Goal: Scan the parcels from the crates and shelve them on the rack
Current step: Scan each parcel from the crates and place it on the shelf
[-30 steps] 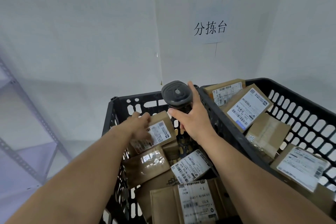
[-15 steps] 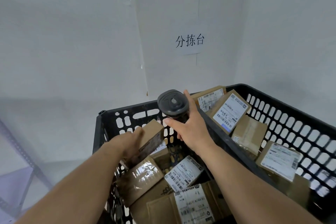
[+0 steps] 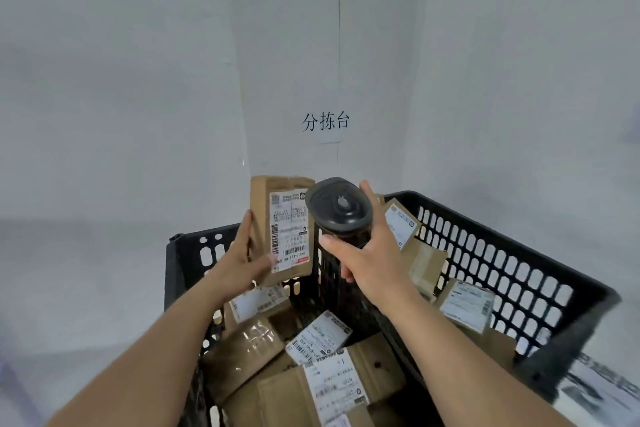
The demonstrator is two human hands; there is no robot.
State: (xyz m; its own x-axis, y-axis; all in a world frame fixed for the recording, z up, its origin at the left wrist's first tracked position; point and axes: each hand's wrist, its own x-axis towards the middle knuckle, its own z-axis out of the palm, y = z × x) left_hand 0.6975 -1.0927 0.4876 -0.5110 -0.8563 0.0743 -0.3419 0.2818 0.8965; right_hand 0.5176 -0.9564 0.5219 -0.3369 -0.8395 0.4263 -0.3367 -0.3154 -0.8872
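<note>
Parcel (image 3: pixel 282 229): lifted above left crate (image 3: pixel 187 253), label turned toward scanner so barcode reads
Left hand (image 3: pixel 239 263): gripping parcel's lower left edge, thumb across front; label kept uncovered
Right hand (image 3: pixel 372 253): wrapped round scanner (image 3: pixel 339 208), head just beside label
Right crate (image 3: pixel 502 246): more parcels waiting

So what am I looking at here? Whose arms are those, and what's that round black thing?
You are seeing through a camera worn on a person's head, looking down at their own arms. The left hand holds up a brown parcel with its white label facing us. The right hand grips a black scanner, the round thing, which reads the barcode stripes on labels. Below are two black plastic crates standing side by side, both holding more cardboard parcels. A paper sign with three written characters hangs on the white wall behind.
</note>
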